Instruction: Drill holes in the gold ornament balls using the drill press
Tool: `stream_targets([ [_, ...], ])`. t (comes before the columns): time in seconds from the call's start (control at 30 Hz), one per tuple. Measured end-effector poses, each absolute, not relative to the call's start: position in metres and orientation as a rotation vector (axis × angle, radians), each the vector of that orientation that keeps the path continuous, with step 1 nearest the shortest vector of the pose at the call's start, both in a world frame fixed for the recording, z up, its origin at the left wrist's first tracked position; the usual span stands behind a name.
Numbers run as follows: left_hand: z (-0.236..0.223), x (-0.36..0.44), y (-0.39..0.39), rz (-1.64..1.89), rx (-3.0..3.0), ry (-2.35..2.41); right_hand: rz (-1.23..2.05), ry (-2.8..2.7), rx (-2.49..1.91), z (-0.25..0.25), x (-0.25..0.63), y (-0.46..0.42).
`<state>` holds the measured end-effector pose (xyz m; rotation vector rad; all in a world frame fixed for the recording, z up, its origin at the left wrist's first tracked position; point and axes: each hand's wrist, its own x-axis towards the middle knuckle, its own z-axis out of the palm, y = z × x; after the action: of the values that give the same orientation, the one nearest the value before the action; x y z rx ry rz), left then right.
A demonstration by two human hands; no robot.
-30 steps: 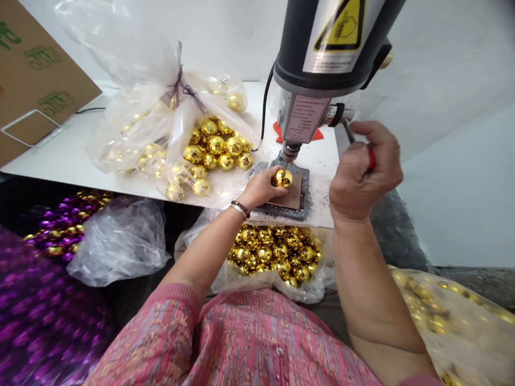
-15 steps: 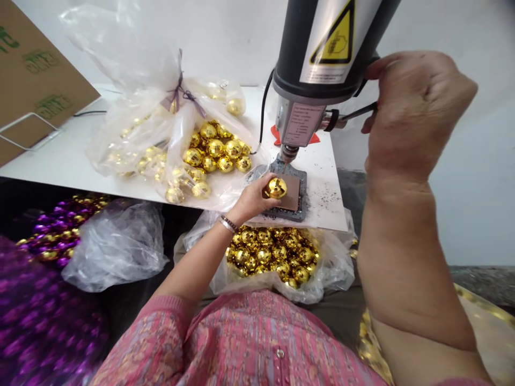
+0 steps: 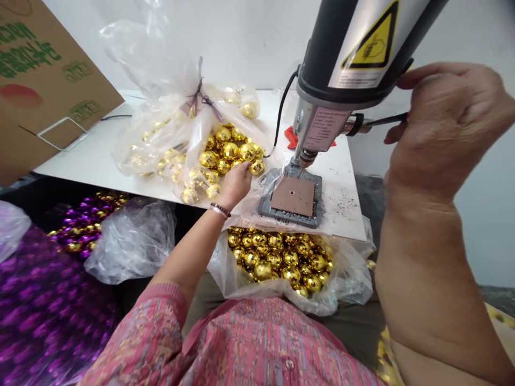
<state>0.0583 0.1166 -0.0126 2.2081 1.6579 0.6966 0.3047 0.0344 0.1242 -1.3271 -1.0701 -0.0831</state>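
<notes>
My left hand reaches into the open clear bag of gold faceted balls on the white table, its fingers curled down over a gold ball at the pile's right edge. Raised at the right, my right hand is closed round the lever of the drill press. The drill bit hangs above the brown pad on the grey base, and nothing lies on the pad. A second clear bag of gold balls sits in my lap below the table edge.
A cardboard box leans at the back left of the white table. Purple and gold balls and crumpled clear plastic lie lower left. Dark drilling chips speckle the table right of the base. A black cable runs behind the press.
My left hand took the gold ball off the pad and moved left into the bag on the table. My right hand rose with the lever, lifting the bit.
</notes>
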Motion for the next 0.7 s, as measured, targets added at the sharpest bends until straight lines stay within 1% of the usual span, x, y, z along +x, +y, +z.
stream_targets([
  [0.07,-0.009,0.066,0.132,0.528,2.343,1.733,-0.071,-1.069,-1.355,0.126,0.303,0.031],
  [0.23,-0.004,0.083,0.144,0.017,2.673,1.644,-0.045,-1.108,-1.318,0.126,0.302,0.028],
  [0.3,-0.003,0.087,0.145,-0.084,2.706,1.681,-0.054,-1.124,-1.307,0.124,0.302,0.027],
  [0.4,-0.003,0.089,0.147,-0.121,2.689,1.759,-0.079,-1.151,-1.295,0.122,0.303,0.026],
  [0.5,-0.002,0.082,0.146,0.015,2.613,1.794,-0.075,-1.153,-1.294,0.119,0.303,0.025],
  [0.57,0.000,0.072,0.140,0.287,2.483,1.790,-0.059,-1.154,-1.288,0.118,0.303,0.026],
  [0.63,0.001,0.062,0.131,0.584,2.217,1.659,-0.056,-1.148,-1.274,0.120,0.303,0.028],
  [0.7,0.001,0.055,0.119,0.742,1.824,1.378,-0.058,-1.127,-1.265,0.124,0.303,0.031],
])
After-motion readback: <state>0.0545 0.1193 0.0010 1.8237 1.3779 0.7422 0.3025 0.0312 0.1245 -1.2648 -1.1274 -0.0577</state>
